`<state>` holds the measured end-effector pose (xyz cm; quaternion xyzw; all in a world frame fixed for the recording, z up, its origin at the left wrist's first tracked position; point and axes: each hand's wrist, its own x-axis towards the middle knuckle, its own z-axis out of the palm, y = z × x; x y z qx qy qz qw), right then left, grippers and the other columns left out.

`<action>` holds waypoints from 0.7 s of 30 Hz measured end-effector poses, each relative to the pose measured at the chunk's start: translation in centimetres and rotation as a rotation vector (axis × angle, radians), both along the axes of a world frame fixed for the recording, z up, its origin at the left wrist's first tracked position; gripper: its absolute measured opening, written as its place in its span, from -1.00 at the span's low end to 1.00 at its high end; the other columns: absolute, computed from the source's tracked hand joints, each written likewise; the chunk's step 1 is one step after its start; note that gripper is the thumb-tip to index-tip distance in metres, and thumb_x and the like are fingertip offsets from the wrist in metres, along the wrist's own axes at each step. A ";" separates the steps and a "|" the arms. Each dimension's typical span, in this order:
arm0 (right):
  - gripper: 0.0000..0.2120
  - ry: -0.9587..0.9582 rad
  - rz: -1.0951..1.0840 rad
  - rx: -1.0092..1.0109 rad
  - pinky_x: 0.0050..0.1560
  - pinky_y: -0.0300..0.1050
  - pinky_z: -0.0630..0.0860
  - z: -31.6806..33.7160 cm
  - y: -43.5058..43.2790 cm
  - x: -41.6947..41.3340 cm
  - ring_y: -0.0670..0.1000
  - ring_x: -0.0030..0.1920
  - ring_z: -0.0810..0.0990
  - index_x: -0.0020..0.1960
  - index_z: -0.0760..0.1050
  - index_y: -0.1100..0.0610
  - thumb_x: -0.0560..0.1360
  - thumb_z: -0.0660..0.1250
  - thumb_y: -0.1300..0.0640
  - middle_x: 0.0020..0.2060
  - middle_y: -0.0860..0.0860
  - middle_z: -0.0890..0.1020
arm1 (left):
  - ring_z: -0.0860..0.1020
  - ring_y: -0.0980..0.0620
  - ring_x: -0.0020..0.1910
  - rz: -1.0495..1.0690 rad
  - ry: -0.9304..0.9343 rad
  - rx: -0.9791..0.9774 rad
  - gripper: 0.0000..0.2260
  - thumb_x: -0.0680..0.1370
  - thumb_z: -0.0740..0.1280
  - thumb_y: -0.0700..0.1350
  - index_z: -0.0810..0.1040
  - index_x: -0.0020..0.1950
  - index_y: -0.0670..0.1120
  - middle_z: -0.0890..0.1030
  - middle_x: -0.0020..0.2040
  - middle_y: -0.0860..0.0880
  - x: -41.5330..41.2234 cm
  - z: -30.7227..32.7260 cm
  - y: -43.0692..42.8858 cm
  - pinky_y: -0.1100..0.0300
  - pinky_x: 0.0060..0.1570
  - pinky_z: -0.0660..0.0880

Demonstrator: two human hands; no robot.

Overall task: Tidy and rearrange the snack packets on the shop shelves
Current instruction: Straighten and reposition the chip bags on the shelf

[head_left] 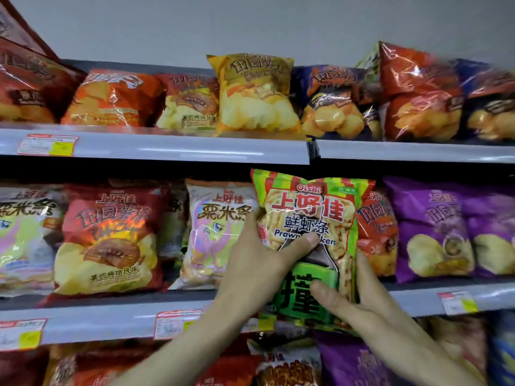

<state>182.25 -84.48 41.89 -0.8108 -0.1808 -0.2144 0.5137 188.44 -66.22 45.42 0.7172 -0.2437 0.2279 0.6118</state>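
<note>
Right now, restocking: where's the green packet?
Head view, centre right, at middle shelf: left hand and right hand hold the green packet between pale packet and red packet.

Bg: plain grey wall above top shelf; grey metal shelving, price tags on front rails, even lighting.

The top shelf carries a row of crisp packets; the middle shelf below holds upright snack packets.

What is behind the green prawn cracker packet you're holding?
A red-orange crisp packet shows past its right edge, a pale pink packet past its left. Directly behind, the green prawn cracker packet hides everything.
</note>
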 end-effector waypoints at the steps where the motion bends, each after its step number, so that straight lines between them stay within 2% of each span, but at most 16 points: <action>1: -0.06 -0.009 -0.033 -0.003 0.36 -0.18 0.37 0.1 -0.5 0.2 -0.53 0.24 0.42 0.46 0.04 -0.55 0.18 0.40 -0.60 0.25 -0.62 0.44 | 0.67 0.22 0.13 -0.011 -0.001 0.012 -0.15 0.25 0.59 0.39 0.42 0.46 0.17 0.70 0.16 0.23 0.2 0.0 -1.1 0.07 0.25 0.57; 4: -0.01 -0.056 -0.176 0.064 0.37 -0.06 0.45 0.5 -2.2 1.3 -0.30 0.29 0.52 0.46 0.21 -0.40 0.12 0.53 -0.52 0.26 -0.45 0.55 | 0.62 0.25 0.15 0.032 -0.071 0.084 -0.29 0.42 0.50 0.37 0.39 0.51 0.22 0.64 0.23 0.23 0.7 0.0 -2.5 0.21 0.14 0.54; 6: 0.18 -0.044 -0.248 0.087 0.45 0.01 0.40 0.9 -3.1 1.6 -0.16 0.41 0.47 0.56 0.16 -0.29 0.05 0.52 -0.57 0.36 -0.36 0.52 | 0.59 0.24 0.17 0.116 -0.195 0.077 -0.42 0.50 0.44 0.32 0.36 0.48 0.31 0.60 0.27 0.20 1.0 0.0 -1.3 0.22 0.15 0.53; 8: 0.24 -0.057 -0.281 0.095 0.47 0.06 0.36 1.3 -3.8 1.9 -0.10 0.42 0.45 0.60 0.15 -0.19 0.05 0.52 -0.56 0.38 -0.31 0.49 | 0.49 0.13 0.32 0.321 -0.362 0.108 -0.42 0.55 0.44 0.23 0.37 0.53 0.19 0.52 0.34 0.11 1.6 -0.1 0.8 0.11 0.30 0.46; 10: 0.12 -0.050 -0.268 0.097 0.39 0.00 0.38 1.5 -4.2 2.5 -0.16 0.33 0.50 0.56 0.21 -0.19 0.11 0.55 -0.47 0.27 -0.39 0.50 | 0.38 -0.07 0.39 0.576 -0.484 0.199 -0.36 0.52 0.45 0.21 0.38 0.55 0.08 0.43 0.38 -0.02 2.6 -0.2 3.2 -0.06 0.36 0.40; 11: 0.06 -0.055 -0.266 0.083 0.35 -0.02 0.39 1.6 -4.3 2.8 -0.23 0.27 0.50 0.52 0.23 -0.20 0.13 0.56 -0.44 0.23 -0.43 0.50 | 0.34 -0.14 0.41 0.652 -0.474 0.239 -0.32 0.50 0.48 0.24 0.37 0.56 0.08 0.39 0.40 -0.07 3.2 -0.3 4.2 -0.12 0.36 0.39; 13: -0.06 -0.079 -0.290 0.048 0.27 -0.05 0.39 1.7 -4.2 3.8 -0.32 0.21 0.48 0.47 0.26 -0.24 0.19 0.56 -0.40 0.17 -0.47 0.49 | 0.26 -0.22 0.48 0.693 -0.339 0.333 -0.16 0.42 0.51 0.36 0.27 0.60 0.13 0.27 0.52 -0.11 4.1 -0.5 5.6 -0.23 0.38 0.36; 15: -0.13 -0.111 -0.318 0.000 0.23 -0.03 0.40 2.0 -3.7 4.7 -0.22 0.22 0.52 0.46 0.27 -0.25 0.25 0.56 -0.37 0.18 -0.47 0.50 | 0.22 -0.26 0.54 0.615 -0.180 0.386 -0.04 0.33 0.44 0.50 0.14 0.62 0.24 0.11 0.61 -0.07 4.6 -0.7 6.3 -0.28 0.41 0.35; 16: -0.15 -0.124 -0.322 -0.025 0.23 -0.02 0.41 2.2 -3.3 5.3 -0.18 0.24 0.52 0.46 0.27 -0.26 0.29 0.56 -0.36 0.20 -0.45 0.51 | 0.28 -0.25 0.53 0.565 -0.131 0.369 -0.03 0.30 0.41 0.53 0.10 0.60 0.28 0.06 0.63 -0.02 4.8 -0.8 6.6 -0.26 0.39 0.38; 18: -0.23 -0.132 -0.303 -0.047 0.26 -0.01 0.41 2.6 -2.7 6.2 -0.16 0.27 0.52 0.45 0.28 -0.26 0.36 0.56 -0.30 0.21 -0.44 0.52 | 0.52 -0.21 0.29 0.539 -0.113 0.335 -0.06 0.30 0.40 0.52 0.10 0.57 0.31 0.04 0.61 0.03 4.9 -0.8 6.9 -0.16 0.23 0.50; 19: -0.29 -0.124 -0.291 -0.056 0.27 -0.03 0.40 2.9 -2.5 6.5 -0.16 0.28 0.51 0.42 0.29 -0.26 0.40 0.56 -0.26 0.18 -0.46 0.50 | 0.57 -0.19 0.14 0.560 -0.123 0.331 -0.11 0.34 0.42 0.48 0.12 0.56 0.29 0.06 0.60 0.04 4.9 -0.8 7.0 -0.11 0.12 0.53; 21: -0.35 -0.100 -0.260 -0.067 0.28 -0.06 0.36 3.5 -2.1 7.1 -0.16 0.29 0.48 0.40 0.25 -0.26 0.45 0.53 -0.21 0.12 -0.52 0.42 | 0.62 -0.19 -0.02 0.628 -0.149 0.328 -0.19 0.42 0.47 0.37 0.15 0.55 0.26 0.08 0.57 0.06 5.0 -0.9 7.4 -0.06 -0.02 0.58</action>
